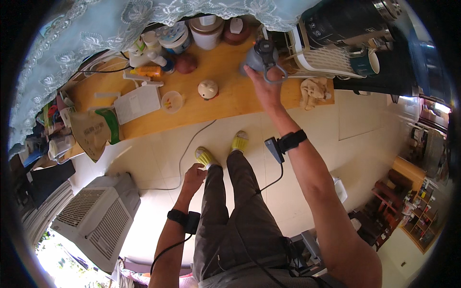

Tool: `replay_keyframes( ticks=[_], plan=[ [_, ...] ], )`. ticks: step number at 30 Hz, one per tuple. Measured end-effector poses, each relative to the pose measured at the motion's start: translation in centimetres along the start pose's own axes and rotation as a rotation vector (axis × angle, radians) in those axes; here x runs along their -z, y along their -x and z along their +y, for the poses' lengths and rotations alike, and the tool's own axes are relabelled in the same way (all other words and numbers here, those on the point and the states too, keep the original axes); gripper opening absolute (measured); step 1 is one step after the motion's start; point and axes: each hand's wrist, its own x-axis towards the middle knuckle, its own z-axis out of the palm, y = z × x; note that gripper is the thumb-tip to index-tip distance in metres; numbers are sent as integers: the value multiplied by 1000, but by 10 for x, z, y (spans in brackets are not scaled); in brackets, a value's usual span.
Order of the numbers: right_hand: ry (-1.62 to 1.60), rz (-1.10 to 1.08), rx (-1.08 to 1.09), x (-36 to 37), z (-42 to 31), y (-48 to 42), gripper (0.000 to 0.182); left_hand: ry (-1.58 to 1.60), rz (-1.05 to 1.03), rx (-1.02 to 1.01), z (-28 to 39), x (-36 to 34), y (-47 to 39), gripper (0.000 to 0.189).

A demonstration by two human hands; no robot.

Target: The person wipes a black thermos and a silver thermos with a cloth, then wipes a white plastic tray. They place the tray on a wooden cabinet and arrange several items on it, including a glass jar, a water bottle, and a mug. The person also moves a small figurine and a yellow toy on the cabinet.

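My right hand (266,84) is on a grey bottle (255,59) with a black lid and a loop handle, at the back right of the wooden table. The fingers on its far side are partly hidden by the bottle and loop. Beside my left thigh hangs my left hand (194,178), fingers loosely curled and touching nothing on the table. A cream animal-faced figurine (207,89) sits left of the bottle, with a clear plastic cup (173,102) and a white router (137,104) further left. A crumpled beige cloth (314,93) lies at the table's right end.
Jars and a dark red round object (186,63) stand along the back under a lace cloth (216,7). A white rack (324,63) holds a mug at right. A paper-like bag (90,131) overhangs the left edge. A cable (182,165) crosses the floor near an air cooler (97,216).
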Motion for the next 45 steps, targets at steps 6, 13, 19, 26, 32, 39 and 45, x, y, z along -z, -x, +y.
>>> replay_keyframes(
  ticks=[6, 13, 19, 26, 32, 39, 45],
  plan=[
    [106, 176, -10, -19, 19, -38, 51, 10, 25, 19, -3, 5, 6, 32],
    [73, 266, 74, -22, 39, -73, 50, 37, 41, 24, -17, 5, 4, 33],
    [-29, 198, 7, -25, 26, -68, 59, 58, 60, 1, -25, 4, 3, 32],
    [184, 173, -165, -18, 43, -66, 68, 42, 54, 8, -19, 9, -3, 31],
    [-6, 254, -7, -24, 78, -49, 75, 33, 37, 33, -14, 14, -2, 32],
    [163, 96, -188, -23, 49, -54, 78, 44, 28, 71, -15, 21, 1, 32],
    [49, 162, -197, -15, 52, -67, 62, 30, -42, 98, -9, 22, 0, 31]
  ],
)
